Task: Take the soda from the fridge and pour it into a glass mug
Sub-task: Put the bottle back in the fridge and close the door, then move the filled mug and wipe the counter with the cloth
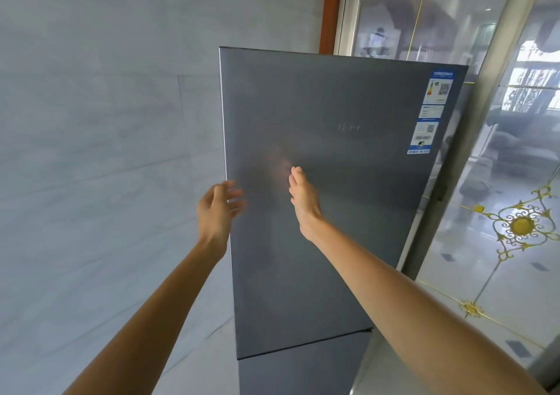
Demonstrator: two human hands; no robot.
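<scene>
Step in hand: opening the fridge (pixel 303 373). Upper door (pixel 348 243) shut; soda not in view, presumably inside; no mug seen. At the door's left edge, left hand (pixel 216 210), fingers loosely spread, blurred, holding nothing. Over the door face, right hand (pixel 304 203), fingers straight, empty; contact unclear. Next: hook the edge, swing the door out.

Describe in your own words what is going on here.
A person stands at a closed grey fridge, both bare arms stretched toward it. The left hand is at the left edge of the door, fingers open and blurred. The right hand is open and flat near the door's front. Neither hand holds anything.
</scene>
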